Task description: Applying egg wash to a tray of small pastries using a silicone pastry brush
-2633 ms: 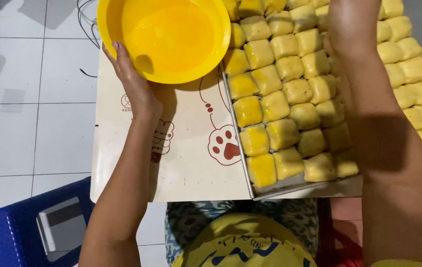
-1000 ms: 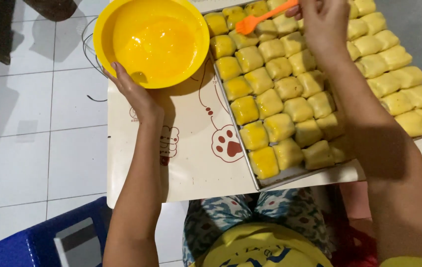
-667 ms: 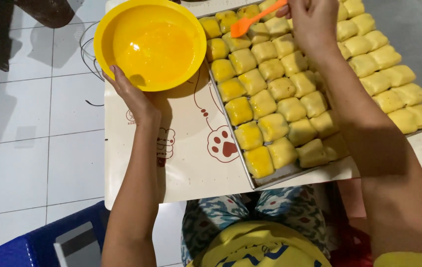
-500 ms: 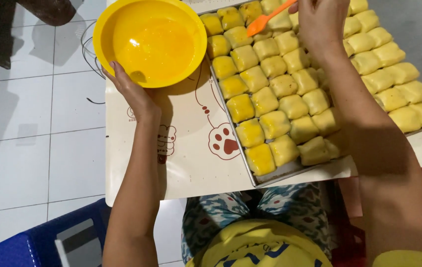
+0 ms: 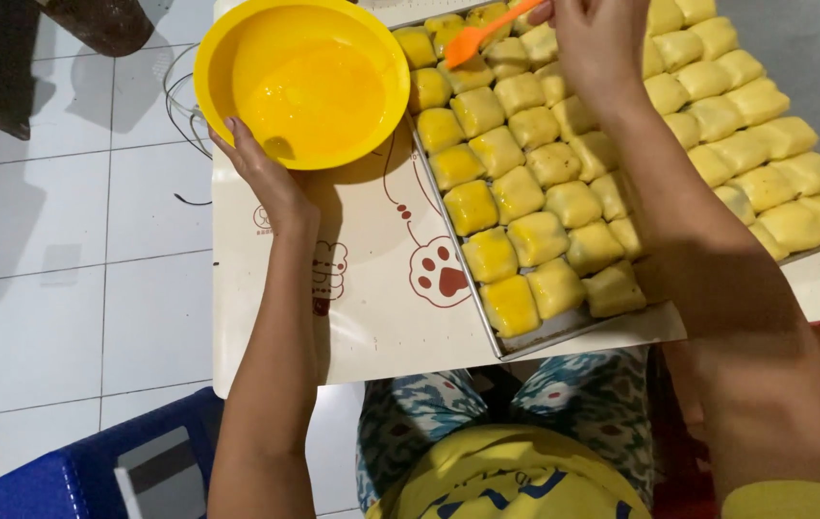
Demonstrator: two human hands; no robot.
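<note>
Small table (image 5: 237, 317) covered by paw-print mat (image 5: 381, 308); on mat: yellow bowl (image 5: 301, 82), baking tray (image 5: 564, 332)
</note>
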